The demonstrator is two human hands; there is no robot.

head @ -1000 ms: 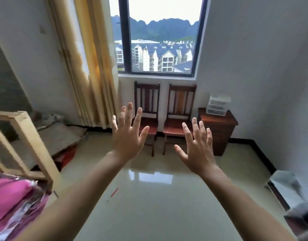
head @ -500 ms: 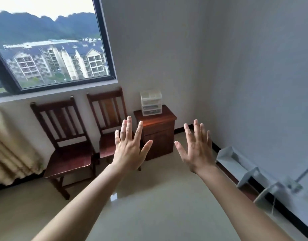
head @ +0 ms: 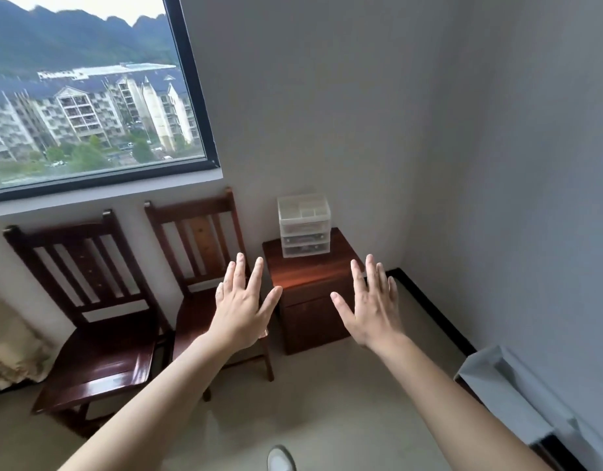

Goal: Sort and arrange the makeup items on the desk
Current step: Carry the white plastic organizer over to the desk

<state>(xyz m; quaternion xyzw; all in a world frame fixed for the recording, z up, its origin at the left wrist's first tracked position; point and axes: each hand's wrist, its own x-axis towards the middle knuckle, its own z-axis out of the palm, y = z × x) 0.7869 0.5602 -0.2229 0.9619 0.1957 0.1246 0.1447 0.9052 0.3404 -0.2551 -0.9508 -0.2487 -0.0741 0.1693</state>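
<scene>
- Your left hand [head: 240,311] and your right hand [head: 371,309] are raised in front of you with the backs to the camera. The fingers are straight and spread, and they hold and touch nothing.
- The drawer organizer [head: 303,226] stands at the back of the top of the wooden cabinet [head: 307,283], close to the wall in the corner of the room. In the view it is above and between your 2 hands.
- Behind the cloudy fronts of the 2 lower drawers you see dark shapes, but I cannot tell what they are. The open tray on top has small compartments, and their content is too small to make out.
- Your left hand covers part of the right chair [head: 194,239].
- At the lower right a white angular object [head: 507,379] is cut off by the frame, and I cannot tell what it is.
- At the bottom edge only the rounded white tip of a shoe [head: 280,459] shows.
- The curtain [head: 11,348] is cut off at the left edge.
- The organizer is upright with its long axis vertical, and its 3 drawer fronts face you.
- It is a box of clear, slightly frosted plastic.
- The cabinet is dark reddish wood with a shiny top.
- The left chair [head: 96,355] and the right chair are dark wood with slatted backs and glossy seats. They stand side by side under the window [head: 89,113].
- The floor [head: 327,402] is pale and smooth.
</scene>
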